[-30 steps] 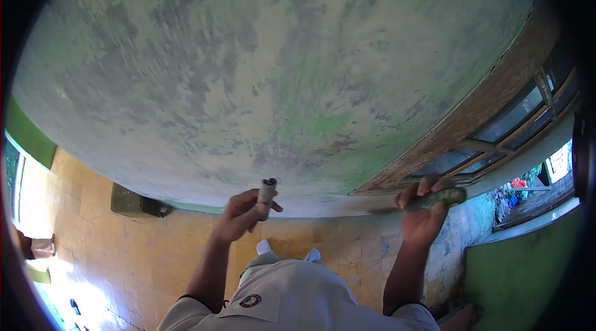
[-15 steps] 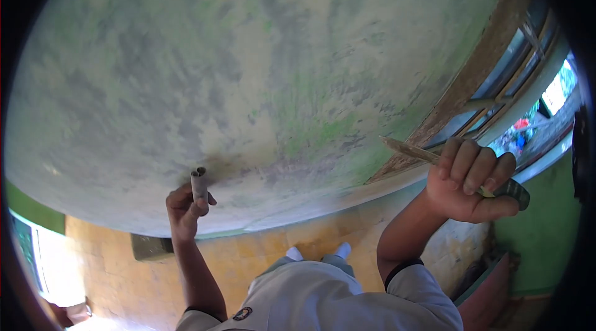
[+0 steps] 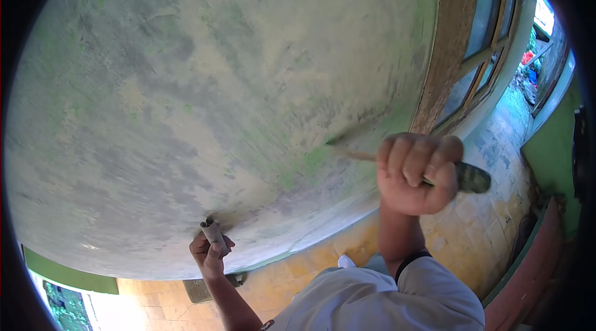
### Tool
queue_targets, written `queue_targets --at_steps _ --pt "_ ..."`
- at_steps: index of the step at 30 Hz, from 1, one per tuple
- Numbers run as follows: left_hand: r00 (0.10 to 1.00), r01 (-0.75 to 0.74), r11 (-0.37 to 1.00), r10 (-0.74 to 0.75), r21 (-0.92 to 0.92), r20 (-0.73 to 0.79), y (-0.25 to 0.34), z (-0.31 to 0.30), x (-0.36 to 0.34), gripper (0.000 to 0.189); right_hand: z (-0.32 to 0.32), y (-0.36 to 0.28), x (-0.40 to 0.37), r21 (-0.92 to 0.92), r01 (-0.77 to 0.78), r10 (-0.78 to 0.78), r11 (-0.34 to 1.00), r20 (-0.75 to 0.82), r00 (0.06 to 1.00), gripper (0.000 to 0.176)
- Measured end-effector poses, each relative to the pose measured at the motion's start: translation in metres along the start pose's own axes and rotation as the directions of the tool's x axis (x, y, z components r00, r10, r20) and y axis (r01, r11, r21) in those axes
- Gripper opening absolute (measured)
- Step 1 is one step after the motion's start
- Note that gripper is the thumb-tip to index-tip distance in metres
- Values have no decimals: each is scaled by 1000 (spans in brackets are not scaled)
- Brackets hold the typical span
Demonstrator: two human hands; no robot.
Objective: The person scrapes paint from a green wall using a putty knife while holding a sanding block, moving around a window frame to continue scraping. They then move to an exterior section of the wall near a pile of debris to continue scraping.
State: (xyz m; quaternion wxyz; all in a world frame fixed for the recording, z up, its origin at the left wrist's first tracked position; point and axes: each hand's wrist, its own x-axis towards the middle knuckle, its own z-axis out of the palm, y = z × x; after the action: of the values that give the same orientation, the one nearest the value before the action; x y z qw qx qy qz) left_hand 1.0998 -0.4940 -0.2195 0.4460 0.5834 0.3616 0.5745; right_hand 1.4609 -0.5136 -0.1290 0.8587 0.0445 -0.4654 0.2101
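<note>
My right hand (image 3: pixel 417 172) is closed in a fist around a scraper-like tool with a dark green handle (image 3: pixel 474 178). Its thin, light-brown blade (image 3: pixel 354 154) points left, with the tip right at the patchy wall (image 3: pixel 248 107), where its shadow meets it. Lower left, my left hand (image 3: pixel 211 253) pinches a small grey rolled sheet (image 3: pixel 213 235) between thumb and fingers. That roll stands on end, showing two curled openings at the top, and its shadow falls on the wall close beside it.
A wooden window frame (image 3: pixel 448 45) with glass panes borders the wall on the right. Yellowish floor tiles (image 3: pixel 285 278) lie below. A dark block-like object (image 3: pixel 197 290) sits on the floor at the wall's foot, and a reddish panel (image 3: pixel 528 275) leans at lower right.
My right hand has moved left and the blade tip has come down and left to the wall. My left hand appears lower and slightly right, as the whole view has shifted.
</note>
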Motion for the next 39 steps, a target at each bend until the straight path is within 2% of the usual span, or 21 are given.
queue_targets --at_steps 3,5,6,11,13,14,16,20,22,23,25,26,28,29,31,32,33,35,36,37,39 --pt "1000 -20 1000 20 -13 5 -1 0 3 44 4 -20 0 78 93 -92 993 -15 996 17" --pt "1000 -16 1000 16 -6 -12 0 0 2 46 -2 -15 -2 -126 44 -26 991 140 990 17" --pt "1000 -14 1000 14 -3 -8 1 -1 2 46 2 7 1 -93 18 -7 996 114 994 16" --pt "1000 -5 1000 5 -2 -29 2 3 1 48 0 -19 5 -14 30 -29 999 81 996 15" --pt "1000 -4 1000 5 6 -29 3 2 2 47 1 -21 4 39 159 -160 987 49 986 17" --pt "1000 -8 1000 8 9 -27 2 2 1 47 -1 -14 3 39 156 -157 987 44 987 17" --pt "1000 -16 1000 15 18 13 0 -4 2 47 -9 7 0 -7 -3 3 1000 57 998 22" --pt "998 -38 999 38 9 50 -3 -7 2 47 0 -19 -2 -4 -17 17 1000 60 998 18" --pt "998 -38 999 38 14 48 -2 -5 2 47 3 -19 -4 117 156 -160 981 28 987 24" --pt "998 -37 999 37 14 50 -1 -5 2 47 2 -10 -7 117 154 -158 981 25 987 24" --pt "998 -28 999 26 20 62 0 -6 2 47 -2 13 -11 24 -79 80 997 -39 996 28" --pt "997 -21 1000 19 23 70 1 -6 2 46 -1 9 -10 24 -79 80 997 -37 996 28" --pt "1000 -12 1000 11 17 30 2 0 2 46 3 -7 -6 -19 -47 48 999 88 995 25" --pt "1000 -2 1000 2 11 -12 3 2 2 45 5 -12 -3 -17 -49 51 999 90 995 25" --pt "1000 11 1000 -11 22 -10 5 2 2 45 9 -19 1 134 150 -157 980 39 987 31" --pt "1000 22 999 -21 32 -5 6 2 2 45 2 -11 -4 59 55 -58 997 51 997 33" --pt "1000 22 999 -22 32 -3 5 1 1 45 1 -1 -9 58 56 -59 997 51 997 33" --pt "1000 17 999 -18 28 9 5 1 2 46 7 18 -15 68 -165 169 984 -59 984 31" --pt "1000 16 1000 -16 27 11 5 1 3 46 0 10 -12 0 -174 173 985 116 978 24" --pt "1000 14 1000 -14 21 10 4 1 3 45 2 3 -10 1 -173 172 985 118 978 24" --pt "1000 15 1000 -15 14 2 4 1 2 44 8 -11 -9 101 103 -107 990 35 994 28"
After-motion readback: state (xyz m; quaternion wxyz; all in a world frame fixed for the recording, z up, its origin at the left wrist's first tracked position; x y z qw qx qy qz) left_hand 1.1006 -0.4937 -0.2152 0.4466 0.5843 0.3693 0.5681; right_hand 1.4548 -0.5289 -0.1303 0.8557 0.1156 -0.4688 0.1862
